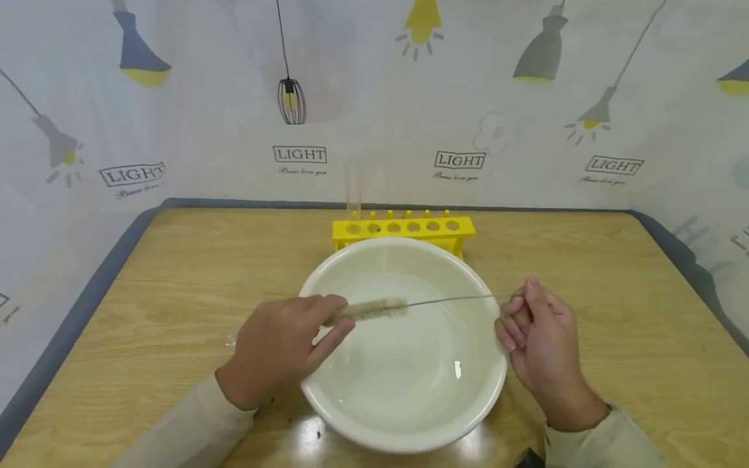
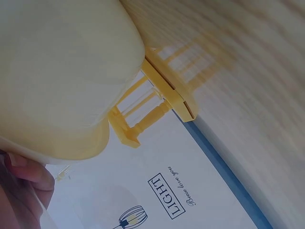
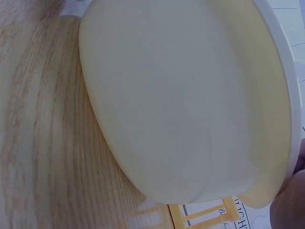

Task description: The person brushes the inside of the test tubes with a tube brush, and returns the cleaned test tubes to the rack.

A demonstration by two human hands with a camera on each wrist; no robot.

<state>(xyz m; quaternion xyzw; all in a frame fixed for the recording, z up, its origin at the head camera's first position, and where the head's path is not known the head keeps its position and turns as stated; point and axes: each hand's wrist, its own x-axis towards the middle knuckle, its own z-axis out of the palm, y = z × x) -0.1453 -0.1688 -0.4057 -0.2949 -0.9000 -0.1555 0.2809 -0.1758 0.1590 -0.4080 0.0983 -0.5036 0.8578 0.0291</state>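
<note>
Over the left part of a white basin (image 1: 404,442), my left hand (image 1: 281,344) grips a clear glass test tube, mostly hidden by the palm; its end (image 1: 231,339) shows behind the hand. A test tube brush (image 1: 377,309) enters between the thumb and forefinger, with part of its pale bristles visible outside. Its thin wire stem (image 1: 450,299) runs across the basin. At the basin's right rim, my right hand (image 1: 544,351) pinches the far end of this wire between thumb and forefinger. In the left wrist view, fingers (image 2: 33,174) show beside the basin.
Behind the basin stands a yellow test tube rack (image 1: 404,229) with one clear test tube (image 1: 354,195) upright in its leftmost hole. The wooden table (image 1: 193,273) meets a printed curtain (image 1: 374,117) at the back. Something black (image 1: 529,459) lies by the right sleeve.
</note>
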